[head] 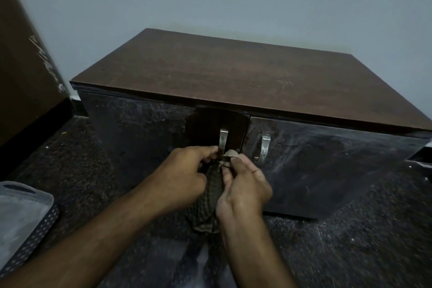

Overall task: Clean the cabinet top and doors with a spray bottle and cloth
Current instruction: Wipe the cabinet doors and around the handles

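The fingers of the left hand (187,170) are curled tight, the thumb and forefinger pinched on the upper end of a brown-and-beige checked cloth (210,196) just below the left door's bent metal handle (223,138). The fingers of the right hand (243,184) are likewise closed narrowly, the thumb and forefinger pinching the same bunched corner of cloth from the other side, so that the cloth is held between the two hands and hangs down between the wrists. Whether the left fingertips touch the handle cannot be told; they lie right at its lower end.

From here a slip is judged likely if the cloth is pulled while only a small corner is pinched: the fabric could be dropped onto the dark speckled floor (350,252) and grit picked up. If the cloth is being worked round the handle, the left door could be tugged ajar.

The glossy black left door (140,133) and the glossy black right door (327,159) of the low cabinet are seen streaked with pale smears, so the door wiping is judged unfinished. The dark brown wood-grain cabinet top (222,77) lies above, bare. No spray bottle is in view. A grey bag on a dotted dark tray (23,213) rests at the left.
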{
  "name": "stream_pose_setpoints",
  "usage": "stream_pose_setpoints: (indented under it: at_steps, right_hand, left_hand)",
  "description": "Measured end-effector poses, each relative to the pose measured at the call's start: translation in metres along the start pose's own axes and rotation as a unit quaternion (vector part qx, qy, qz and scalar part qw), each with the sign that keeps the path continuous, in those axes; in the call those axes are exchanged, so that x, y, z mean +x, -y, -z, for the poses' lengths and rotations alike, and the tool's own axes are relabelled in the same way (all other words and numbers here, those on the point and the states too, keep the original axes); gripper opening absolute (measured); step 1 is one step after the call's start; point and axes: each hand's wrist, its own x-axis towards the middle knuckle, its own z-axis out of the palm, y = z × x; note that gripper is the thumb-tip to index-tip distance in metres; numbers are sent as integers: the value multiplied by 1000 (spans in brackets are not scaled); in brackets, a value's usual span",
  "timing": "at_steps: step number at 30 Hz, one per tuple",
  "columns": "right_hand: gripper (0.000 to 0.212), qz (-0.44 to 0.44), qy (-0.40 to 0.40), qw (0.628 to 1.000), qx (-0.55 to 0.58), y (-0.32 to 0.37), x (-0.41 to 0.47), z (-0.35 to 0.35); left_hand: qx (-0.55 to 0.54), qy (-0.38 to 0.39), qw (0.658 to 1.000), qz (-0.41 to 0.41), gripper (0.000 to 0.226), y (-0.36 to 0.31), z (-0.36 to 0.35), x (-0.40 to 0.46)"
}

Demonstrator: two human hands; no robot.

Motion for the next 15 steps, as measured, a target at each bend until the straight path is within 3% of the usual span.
stream_pose_setpoints:
  at_steps: [4, 6, 7, 9, 11, 13, 15]
  right_hand:
    - [22, 185, 22, 981, -46, 1, -4, -4]
    - [24, 289, 45, 952, -92, -5, -5, -4]
    - [24, 366, 46, 920, -135, -9, -3, -1]
    - [22, 516, 66, 819, -241, -17, 5, 8]
    - [18, 603, 80, 720, -334, -23, 19, 21]
    - [12, 623, 67, 681, -379, -25, 29, 27]
    - [8, 613, 44, 681, -399, -25, 29, 28]
  left_hand:
    - [-13, 1, 1000, 1, 75, 3, 0, -1]
    - [-13, -5, 1000, -5, 75, 3, 2, 0]
    - [-13, -8, 1000, -6, 75, 4, 2, 0]
    - [-17, -12, 1000, -6, 75, 5, 2, 1]
    - [-23, -12, 1000, -6, 75, 7, 0, 1]
    - [-29, -20, 999, -7, 74, 10, -1, 2]
    - [-36, -37, 999, -14, 72, 10, 0, 2]
